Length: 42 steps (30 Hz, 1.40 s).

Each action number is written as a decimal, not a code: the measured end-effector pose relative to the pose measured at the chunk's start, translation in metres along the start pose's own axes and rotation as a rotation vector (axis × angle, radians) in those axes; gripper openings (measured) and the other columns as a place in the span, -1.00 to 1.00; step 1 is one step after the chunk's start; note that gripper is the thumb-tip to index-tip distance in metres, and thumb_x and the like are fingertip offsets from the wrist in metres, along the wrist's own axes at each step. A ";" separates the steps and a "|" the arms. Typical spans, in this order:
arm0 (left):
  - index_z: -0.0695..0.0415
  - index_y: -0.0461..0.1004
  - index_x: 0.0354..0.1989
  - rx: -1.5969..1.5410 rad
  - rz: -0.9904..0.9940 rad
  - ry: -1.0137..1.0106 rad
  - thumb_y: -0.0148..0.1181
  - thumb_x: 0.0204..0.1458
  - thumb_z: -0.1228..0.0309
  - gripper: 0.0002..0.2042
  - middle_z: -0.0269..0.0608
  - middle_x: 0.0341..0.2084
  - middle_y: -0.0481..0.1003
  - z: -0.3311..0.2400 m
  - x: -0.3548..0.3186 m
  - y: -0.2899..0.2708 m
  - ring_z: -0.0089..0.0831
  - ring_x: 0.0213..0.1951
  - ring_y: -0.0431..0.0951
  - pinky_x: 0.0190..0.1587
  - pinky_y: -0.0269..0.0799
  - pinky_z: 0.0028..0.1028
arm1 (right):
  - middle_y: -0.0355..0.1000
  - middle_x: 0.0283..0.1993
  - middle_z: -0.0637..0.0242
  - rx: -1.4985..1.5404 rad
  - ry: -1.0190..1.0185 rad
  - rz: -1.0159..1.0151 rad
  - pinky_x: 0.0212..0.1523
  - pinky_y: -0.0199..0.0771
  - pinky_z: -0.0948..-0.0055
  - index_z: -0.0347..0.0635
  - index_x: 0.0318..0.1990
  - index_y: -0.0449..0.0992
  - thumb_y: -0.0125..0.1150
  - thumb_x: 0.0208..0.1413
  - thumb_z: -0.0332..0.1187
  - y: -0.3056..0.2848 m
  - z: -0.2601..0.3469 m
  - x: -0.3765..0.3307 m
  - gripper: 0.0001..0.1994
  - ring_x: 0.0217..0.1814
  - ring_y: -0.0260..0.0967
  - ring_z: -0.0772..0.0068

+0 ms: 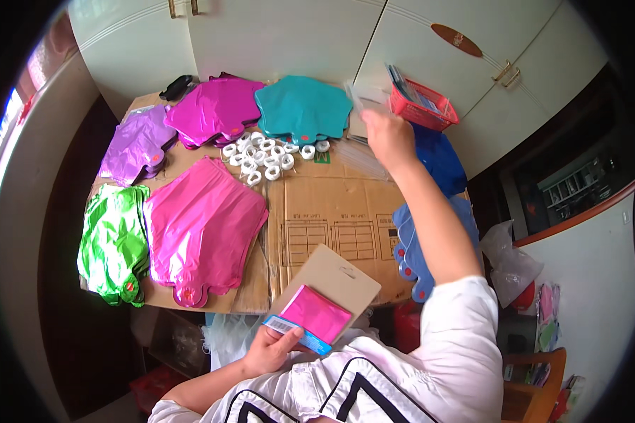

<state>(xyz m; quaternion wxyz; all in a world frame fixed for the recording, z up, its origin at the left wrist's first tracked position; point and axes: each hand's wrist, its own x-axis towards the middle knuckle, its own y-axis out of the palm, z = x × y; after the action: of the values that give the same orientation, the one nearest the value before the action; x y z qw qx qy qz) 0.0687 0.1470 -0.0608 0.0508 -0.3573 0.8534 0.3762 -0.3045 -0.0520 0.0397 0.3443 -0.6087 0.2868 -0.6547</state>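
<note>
My left hand [269, 348] holds a brown cardboard backing card [339, 276] low in front of me, with a folded pink foil balloon [316, 315] and a blue strip lying on it. My right hand [388, 135] reaches far over the table to the back right and pinches a thin clear plastic sleeve [353, 99] next to a red basket [423, 106]. Flat foil balloons lie in stacks on the cardboard-covered table [346, 204]: pink [203, 225], green [114, 243], purple [135, 144], magenta [215, 109], teal [303, 107], and blue [437, 158].
Several small white ribbon rolls [264, 156] lie in a cluster mid-table. A black object [175, 87] sits at the back left. White cupboard doors [282, 32] stand behind the table. A clear plastic bag [509, 261] and a wooden chair [536, 377] are at the right.
</note>
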 end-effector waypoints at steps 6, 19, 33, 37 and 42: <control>0.24 0.38 0.07 0.042 -0.039 0.085 0.03 0.26 0.44 -0.74 -0.06 -0.13 0.56 0.002 -0.045 -0.029 -0.23 -0.12 0.62 -0.10 0.61 -0.16 | 0.53 -0.31 0.29 0.045 -0.417 0.403 -0.22 0.49 0.26 -0.20 -0.32 0.52 0.24 -0.07 -0.39 -0.067 0.098 -0.164 -0.85 -0.33 0.48 0.21; 0.24 0.51 -0.13 -0.256 -0.057 0.163 -0.02 0.32 0.37 -0.78 -0.13 -0.27 0.59 0.026 -0.024 0.026 -0.37 -0.17 0.62 -0.04 0.57 -0.30 | 0.48 -0.10 0.31 1.518 0.857 0.384 -0.17 0.48 0.47 -0.28 0.08 0.42 0.19 0.25 -0.12 -0.110 0.199 -0.314 -0.57 -0.15 0.45 0.55; 0.24 0.58 -0.14 1.040 0.180 0.443 0.38 -0.03 0.47 -0.74 -0.09 -0.24 0.62 -0.055 0.002 0.021 -0.35 -0.17 0.63 -0.09 0.53 -0.35 | 0.49 -0.48 0.43 1.510 1.211 0.201 -0.70 0.23 0.67 -0.15 -0.26 0.58 0.33 0.11 -0.35 -0.150 0.147 -0.350 -0.89 -0.66 0.31 0.70; 0.21 0.56 -0.24 1.722 0.159 1.053 0.35 -0.06 0.41 -0.78 -0.06 -0.14 0.54 -0.117 0.081 0.017 -0.10 -0.05 0.53 -0.03 0.49 -0.23 | 0.46 -0.53 0.45 1.591 1.186 0.631 -0.73 0.17 0.70 -0.22 -0.32 0.59 0.35 0.06 -0.33 -0.169 0.115 -0.325 -0.85 -0.71 0.25 0.73; 0.20 0.54 -0.31 1.917 0.473 0.721 0.34 -0.09 0.37 -0.79 -0.06 -0.16 0.54 -0.122 0.121 0.019 -0.08 -0.16 0.58 -0.11 0.54 -0.26 | 0.51 -0.48 0.37 1.655 1.255 0.968 -0.75 0.16 0.74 -0.30 -0.33 0.61 0.35 0.04 -0.36 -0.129 0.121 -0.300 -0.83 -0.73 0.24 0.73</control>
<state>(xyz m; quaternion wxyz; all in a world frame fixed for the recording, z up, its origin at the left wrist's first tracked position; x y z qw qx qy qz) -0.0111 0.0035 -0.0054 -0.0196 -0.0826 0.8065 -0.5851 -0.1904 0.2707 -0.0263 0.6513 0.4128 0.0935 -0.6298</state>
